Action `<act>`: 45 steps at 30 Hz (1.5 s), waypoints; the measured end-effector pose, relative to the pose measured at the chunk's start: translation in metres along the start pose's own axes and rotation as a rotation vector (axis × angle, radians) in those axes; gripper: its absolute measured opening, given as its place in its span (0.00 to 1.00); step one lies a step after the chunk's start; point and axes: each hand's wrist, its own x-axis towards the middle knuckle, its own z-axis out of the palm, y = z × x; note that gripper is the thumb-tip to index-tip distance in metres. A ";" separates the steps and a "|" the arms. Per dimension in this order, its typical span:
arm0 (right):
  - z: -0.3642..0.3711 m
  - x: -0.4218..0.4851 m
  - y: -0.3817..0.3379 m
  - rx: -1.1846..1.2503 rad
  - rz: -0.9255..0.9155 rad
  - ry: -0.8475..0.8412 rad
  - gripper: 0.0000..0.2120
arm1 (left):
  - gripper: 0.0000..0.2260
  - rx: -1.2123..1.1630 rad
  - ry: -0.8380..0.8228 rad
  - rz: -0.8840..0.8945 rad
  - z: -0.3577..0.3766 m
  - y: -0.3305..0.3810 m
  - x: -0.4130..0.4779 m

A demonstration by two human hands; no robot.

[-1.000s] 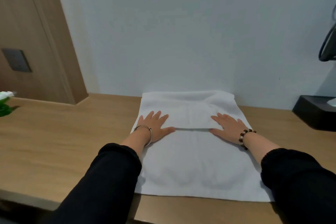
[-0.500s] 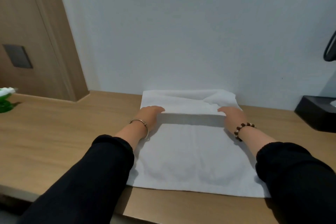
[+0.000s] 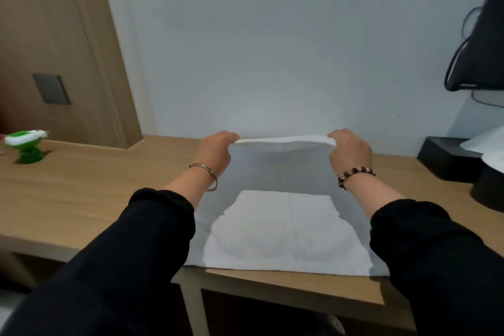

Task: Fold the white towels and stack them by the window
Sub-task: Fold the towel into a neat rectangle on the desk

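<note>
A white towel (image 3: 283,237) lies on the wooden desk (image 3: 90,188), its near edge at the desk's front. My left hand (image 3: 215,153) grips the towel's far left corner and my right hand (image 3: 350,150) grips its far right corner. Both hold that far folded edge lifted off the desk, so the towel's far half stands up like a wall between my hands while the near half stays flat. No window shows in this view.
A white wall rises right behind the desk. A green and white object (image 3: 26,147) sits at the far left. A black box (image 3: 450,161) with white tissue stands at the right, below a dark screen with cables (image 3: 480,49). Wood panelling with a grey switch plate (image 3: 51,88) is on the left.
My hands went from pressing flat on the towel's fold to gripping its far edge at both corners and lifting it up off the desk.
</note>
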 end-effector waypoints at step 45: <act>0.024 -0.089 0.025 0.075 0.015 -0.608 0.27 | 0.08 0.121 0.059 -0.070 0.021 0.014 -0.108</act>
